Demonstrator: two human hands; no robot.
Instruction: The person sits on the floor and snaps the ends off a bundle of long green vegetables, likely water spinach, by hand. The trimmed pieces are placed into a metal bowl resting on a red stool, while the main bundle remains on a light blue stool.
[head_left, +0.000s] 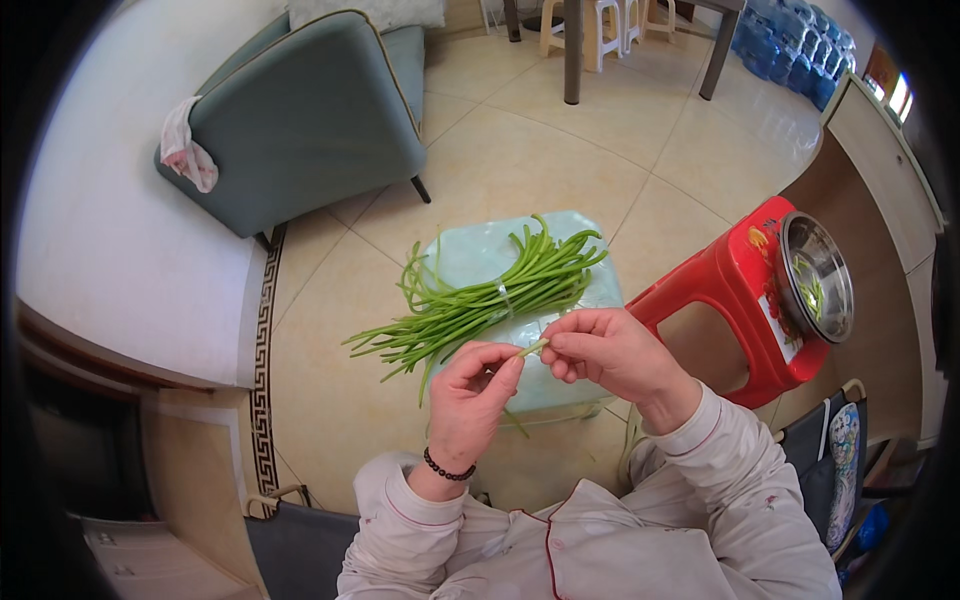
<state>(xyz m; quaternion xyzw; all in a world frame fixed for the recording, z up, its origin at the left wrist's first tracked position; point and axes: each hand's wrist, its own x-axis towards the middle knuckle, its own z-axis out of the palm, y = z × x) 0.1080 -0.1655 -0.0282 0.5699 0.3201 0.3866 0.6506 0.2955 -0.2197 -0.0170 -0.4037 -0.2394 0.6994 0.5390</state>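
Between the fingertips of my left hand (474, 390) and my right hand (611, 356) is a short piece of green stem (533, 347), pinched at both ends. Just beyond my hands, a bundle of long green stems (480, 300), which look like garlic scapes, lies across a pale green plastic stool (480, 244). A clear band (503, 295) wraps the bundle near its middle. To the right, a steel bowl (836, 281) with some short green pieces (808, 289) in it stands on a red plastic stool (720, 277).
A blue-grey armchair (307, 127) with a cloth (187, 146) over its edge stands at the upper left. Table legs (573, 52) and small plastic stools (600, 37) are at the top. Large blue water bottles (791, 56) fill the upper right, above a cabinet (881, 172).
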